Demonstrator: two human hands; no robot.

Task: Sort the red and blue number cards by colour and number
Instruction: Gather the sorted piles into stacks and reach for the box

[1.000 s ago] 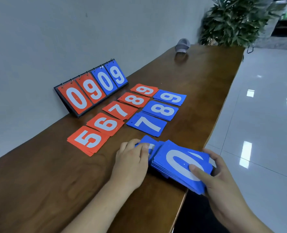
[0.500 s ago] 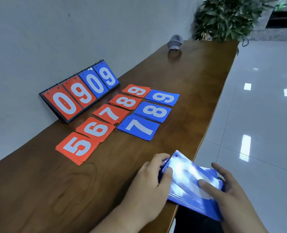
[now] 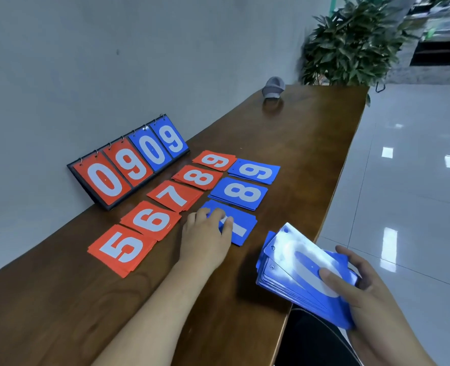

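Observation:
Red card piles lie in a row on the wooden table [image 3: 284, 143]: red 5 [image 3: 122, 249], red 6 [image 3: 151, 220], red 7 [image 3: 175, 196], red 8 [image 3: 197, 177] and red 9 [image 3: 214, 160]. Beside them lie blue 9 [image 3: 254, 171], blue 8 [image 3: 239, 193] and blue 7 [image 3: 241, 228]. My left hand [image 3: 205, 239] rests with its fingertips on the blue 7 pile and hides part of the digit. My right hand [image 3: 361, 283] grips a fanned stack of blue cards [image 3: 297, 270] over the table's near edge, thumb on the top card, a glare-washed 0.
A flip scoreboard [image 3: 129, 165] showing 0 9 0 9 leans against the wall behind the red row. A grey cap [image 3: 272, 87] lies at the table's far end, with a potted plant [image 3: 350, 43] behind it. The table edge runs on the right above a glossy tiled floor.
My left hand has left the stack and reached forward onto the blue 7 pile. My right hand still holds the blue stack at the table's edge, now fanned out.

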